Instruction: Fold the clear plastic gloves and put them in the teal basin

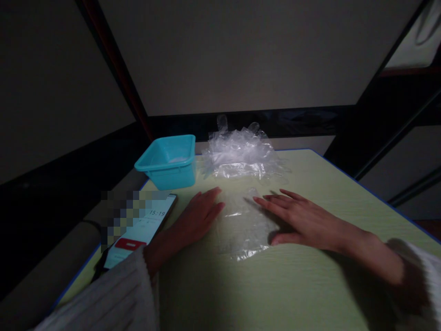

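A clear plastic disposable glove [243, 225] lies flat on the table between my hands, its outline hard to make out. My left hand [200, 214] is at its left edge, fingers stretched out and thumb apart. On the other side, my right hand [296, 216] has its fingers spread, with the thumb near the glove's lower right edge. Neither hand holds anything; whether the fingertips touch the film I cannot tell. Beyond them sits a crumpled pile of clear plastic gloves [241, 154].
A turquoise plastic basket [172, 177] stands at the back left, with something whitish inside. A phone [138, 241] showing 15:19 lies by my left forearm. The pale green table [275, 294] has a blue edge, and a panel wall [234, 55] rises behind it.
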The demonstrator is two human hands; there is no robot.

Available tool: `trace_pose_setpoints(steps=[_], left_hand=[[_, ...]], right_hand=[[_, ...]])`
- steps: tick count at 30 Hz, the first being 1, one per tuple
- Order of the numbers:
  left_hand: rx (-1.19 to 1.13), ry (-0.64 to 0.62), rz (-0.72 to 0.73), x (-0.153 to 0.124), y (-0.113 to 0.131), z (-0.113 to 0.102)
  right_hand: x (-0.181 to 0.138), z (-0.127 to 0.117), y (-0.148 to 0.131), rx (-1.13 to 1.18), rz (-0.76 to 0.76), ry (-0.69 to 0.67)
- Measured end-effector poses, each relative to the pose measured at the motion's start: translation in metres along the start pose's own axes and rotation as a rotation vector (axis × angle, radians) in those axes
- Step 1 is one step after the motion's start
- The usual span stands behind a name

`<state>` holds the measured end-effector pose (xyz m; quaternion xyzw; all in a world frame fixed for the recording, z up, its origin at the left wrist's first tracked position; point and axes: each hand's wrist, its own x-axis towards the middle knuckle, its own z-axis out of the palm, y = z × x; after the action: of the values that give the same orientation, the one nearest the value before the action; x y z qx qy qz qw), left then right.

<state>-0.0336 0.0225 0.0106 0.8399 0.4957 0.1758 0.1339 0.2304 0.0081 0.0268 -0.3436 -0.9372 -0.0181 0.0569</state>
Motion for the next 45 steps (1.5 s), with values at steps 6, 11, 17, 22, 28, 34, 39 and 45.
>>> trace_pose_setpoints(steps=[6, 11, 17, 22, 28, 34, 39, 45], left_hand=[[-0.014, 0.060, 0.042, 0.000, -0.003, 0.002], [-0.020, 0.078, 0.131, -0.003, 0.001, 0.001], [0.000, 0.045, 0.179, -0.004, 0.004, 0.001], [0.004, 0.052, 0.163, -0.002, 0.005, 0.001], [0.020, 0.048, 0.172, -0.002, 0.005, 0.001], [0.027, 0.057, 0.158, -0.003, 0.007, 0.001], [0.024, 0.069, 0.207, -0.006, 0.007, 0.003], [-0.012, 0.070, 0.303, -0.008, 0.012, 0.004]], right_hand=[[0.001, 0.003, 0.002, 0.014, 0.016, 0.090], [0.004, 0.012, 0.010, 0.150, 0.036, 0.136], [0.006, 0.020, 0.017, 0.252, 0.107, -0.023], [0.007, 0.025, 0.023, 0.283, 0.110, -0.044], [0.010, 0.028, 0.027, 0.277, 0.111, -0.065], [0.007, 0.018, 0.025, 0.308, 0.038, 0.031], [-0.001, -0.010, 0.011, 0.427, -0.122, 0.062], [-0.002, -0.013, 0.004, 0.567, -0.075, -0.018]])
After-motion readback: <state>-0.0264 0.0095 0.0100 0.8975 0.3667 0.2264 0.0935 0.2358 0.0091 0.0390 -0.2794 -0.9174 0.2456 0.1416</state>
